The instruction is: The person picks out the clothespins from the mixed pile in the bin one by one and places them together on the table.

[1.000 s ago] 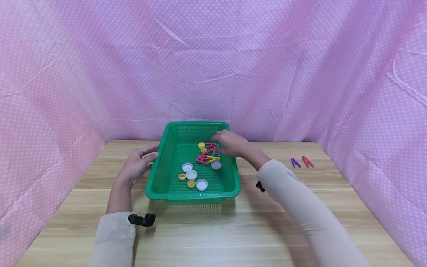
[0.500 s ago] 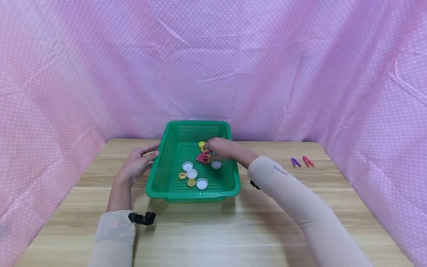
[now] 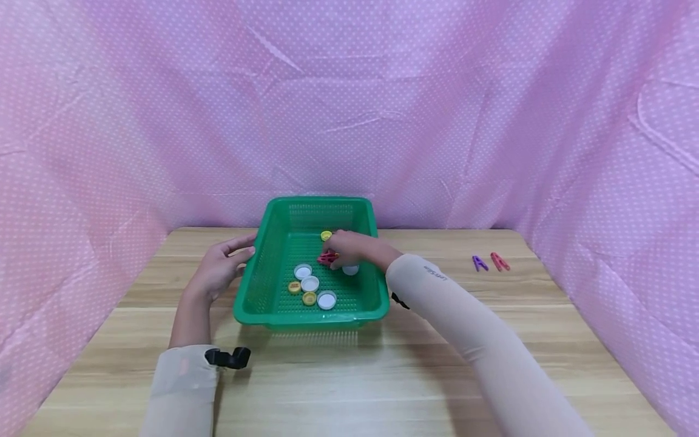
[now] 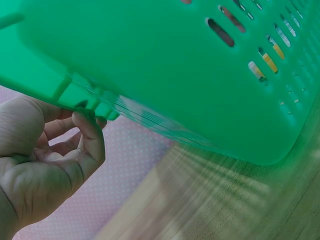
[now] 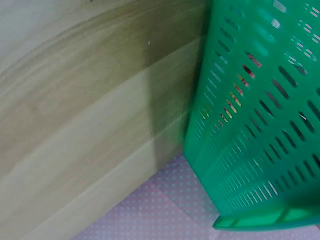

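Observation:
A green perforated plastic basket [image 3: 312, 318] stands on the wooden table. At its left side my left hand [image 3: 218, 267] pinches the rim; the left wrist view has the thumb and fingers [image 4: 90, 135] meeting at that edge. My right hand [image 3: 349, 246] reaches down inside the basket, its fingers curled about red clothespins [image 3: 327, 259]. Most of that pile is covered by the hand. Near it lie a yellow cap [image 3: 326, 235] and a partly hidden white lid [image 3: 351, 270]. In the right wrist view the basket wall [image 5: 270, 110] blocks sight of the hand.
Several white lids [image 3: 326, 300] and yellow caps [image 3: 309, 298] lie in the near part of the basket. Off to the right, a purple clothespin [image 3: 479, 263] and a red clothespin [image 3: 499, 261] rest on the table [image 3: 437, 388]. Pink dotted cloth [image 3: 349, 109] hangs behind.
My right hand has moved left and down from the basket's right side onto the clothespins, covering most of them. The left hand has stayed at the rim.

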Demonstrator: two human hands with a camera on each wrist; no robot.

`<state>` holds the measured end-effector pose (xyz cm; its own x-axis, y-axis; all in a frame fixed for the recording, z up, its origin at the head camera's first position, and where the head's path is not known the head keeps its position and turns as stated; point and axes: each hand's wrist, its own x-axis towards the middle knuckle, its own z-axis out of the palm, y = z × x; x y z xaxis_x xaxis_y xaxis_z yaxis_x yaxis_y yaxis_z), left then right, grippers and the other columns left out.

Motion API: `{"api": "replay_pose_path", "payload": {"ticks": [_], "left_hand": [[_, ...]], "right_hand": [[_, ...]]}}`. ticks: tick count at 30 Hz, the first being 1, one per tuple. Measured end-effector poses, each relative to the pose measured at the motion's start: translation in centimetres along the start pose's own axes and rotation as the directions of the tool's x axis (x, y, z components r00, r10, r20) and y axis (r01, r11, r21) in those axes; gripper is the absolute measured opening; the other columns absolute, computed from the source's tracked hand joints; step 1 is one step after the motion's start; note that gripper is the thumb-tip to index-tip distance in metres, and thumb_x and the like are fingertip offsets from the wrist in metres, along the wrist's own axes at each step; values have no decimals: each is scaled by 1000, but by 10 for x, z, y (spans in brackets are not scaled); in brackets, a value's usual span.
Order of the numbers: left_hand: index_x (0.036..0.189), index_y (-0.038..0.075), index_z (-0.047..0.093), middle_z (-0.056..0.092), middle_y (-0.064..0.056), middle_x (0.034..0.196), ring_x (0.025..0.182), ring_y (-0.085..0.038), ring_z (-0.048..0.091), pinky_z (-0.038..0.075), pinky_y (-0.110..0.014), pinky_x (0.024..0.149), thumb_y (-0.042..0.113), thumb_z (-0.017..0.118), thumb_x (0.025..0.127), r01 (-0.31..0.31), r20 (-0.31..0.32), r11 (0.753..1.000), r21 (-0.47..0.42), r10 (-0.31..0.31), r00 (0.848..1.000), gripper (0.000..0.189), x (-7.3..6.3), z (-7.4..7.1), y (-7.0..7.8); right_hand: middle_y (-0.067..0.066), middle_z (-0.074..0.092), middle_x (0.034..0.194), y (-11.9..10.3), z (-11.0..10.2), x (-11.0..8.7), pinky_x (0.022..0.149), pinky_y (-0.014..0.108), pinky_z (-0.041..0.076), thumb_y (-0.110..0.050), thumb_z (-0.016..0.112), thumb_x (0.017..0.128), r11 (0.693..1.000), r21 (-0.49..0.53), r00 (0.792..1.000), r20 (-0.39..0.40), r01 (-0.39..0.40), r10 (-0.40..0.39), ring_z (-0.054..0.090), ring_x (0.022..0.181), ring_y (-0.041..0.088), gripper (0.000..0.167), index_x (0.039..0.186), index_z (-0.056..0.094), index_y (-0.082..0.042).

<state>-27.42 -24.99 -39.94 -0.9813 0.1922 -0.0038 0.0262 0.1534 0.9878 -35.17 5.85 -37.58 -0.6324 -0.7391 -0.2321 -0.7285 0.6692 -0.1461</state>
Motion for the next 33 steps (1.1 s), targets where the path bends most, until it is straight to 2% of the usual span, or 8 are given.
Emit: {"api": "replay_pose_path", "payload": {"ticks": [5, 15, 19, 24, 29, 33], "left_hand": [[156, 7, 43, 44, -15, 155, 109, -7, 64, 56, -24, 92, 27, 57, 107, 4, -2, 1000, -1, -4, 1000, 54, 0, 0, -1], [156, 6, 44, 44, -15, 154, 107, -7, 65, 57, -25, 91, 25, 57, 108, -3, -1, 1000, -1, 3, 1000, 53, 2, -1, -1], [156, 6, 43, 45, -16, 155, 107, -6, 64, 57, -25, 91, 26, 57, 107, 4, -2, 1000, -1, -4, 1000, 54, 2, -2, -1], [156, 5, 42, 43, -18, 156, 107, -6, 64, 57, -25, 90, 26, 58, 107, -3, 3, 1000, 0, 3, 1000, 55, 2, -3, -1], [156, 5, 42, 43, -20, 155, 107, -6, 65, 57, -26, 91, 25, 56, 108, -9, 12, 1000, -4, 9, 1000, 54, 1, -2, 0], [156, 5, 41, 43, -20, 155, 107, -7, 65, 57, -26, 91, 25, 56, 108, -10, 12, 1000, -4, 10, 1000, 54, 2, -1, 0]], "right_hand": [[7, 71, 121, 1, 4, 4, 98, 37, 50, -19, 75, 96, 1000, -11, 1000, 9, -16, 16, 61, 110, 19, 36, 129, 69, -6], [0, 66, 97, 2, 10, 8, 74, 30, 43, -17, 74, 97, 999, -47, 999, 32, -12, 14, 51, 84, 14, 13, 108, 71, -12], [1, 64, 92, 0, 12, 9, 68, 27, 41, -10, 72, 97, 1000, -18, 999, 48, 3, -3, 51, 80, 14, 14, 110, 72, -13], [0, 67, 102, -1, 13, 9, 72, 25, 46, -4, 70, 96, 1000, 4, 999, 47, 15, -15, 55, 86, 14, 28, 122, 72, -14], [-1, 69, 115, -1, 14, 9, 91, 28, 54, -12, 76, 95, 1000, -10, 998, 51, 22, -22, 61, 101, 11, 33, 127, 71, -13], [-1, 69, 117, 0, 14, 9, 94, 30, 54, -12, 78, 93, 1000, -13, 998, 53, 24, -23, 61, 104, 11, 35, 127, 71, -14]]}}
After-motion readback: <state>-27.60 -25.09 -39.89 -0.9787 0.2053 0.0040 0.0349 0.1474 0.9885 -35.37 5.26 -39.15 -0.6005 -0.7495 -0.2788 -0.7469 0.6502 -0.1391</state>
